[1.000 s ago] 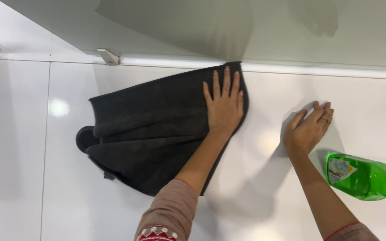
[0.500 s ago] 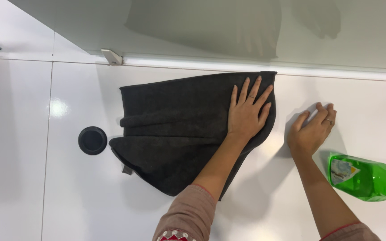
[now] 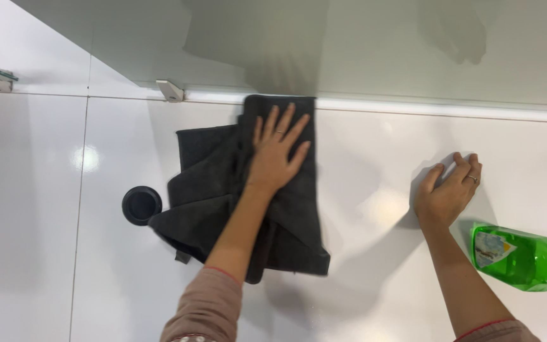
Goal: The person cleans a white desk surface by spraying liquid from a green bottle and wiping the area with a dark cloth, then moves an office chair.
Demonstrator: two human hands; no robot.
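I have my left hand (image 3: 275, 155) flat on the dark grey cloth (image 3: 248, 190), fingers spread and nothing pinched; the palm just presses the cloth down. The cloth lies bunched and partly folded on the glossy white surface (image 3: 375, 266), its top edge against the pale strip (image 3: 413, 109) along the back, its lower left corner touching the round black fitting (image 3: 141, 204).

My right hand (image 3: 446, 193) rests well apart on the bare surface, fingers loosely curled and holding nothing. The green spray bottle (image 3: 527, 258) lies on its side just beside that wrist.

To wipe well, I judge the palm should stay flat with even pressure, and the bunched folds be smoothed out so more cloth meets the surface. The right hand does well as a brace.

Count: one cloth, one spray bottle, one black fitting, two hands. I also see two small metal brackets (image 3: 170, 90) near the back edge, and possibly a third at the far right, though it is cut off.
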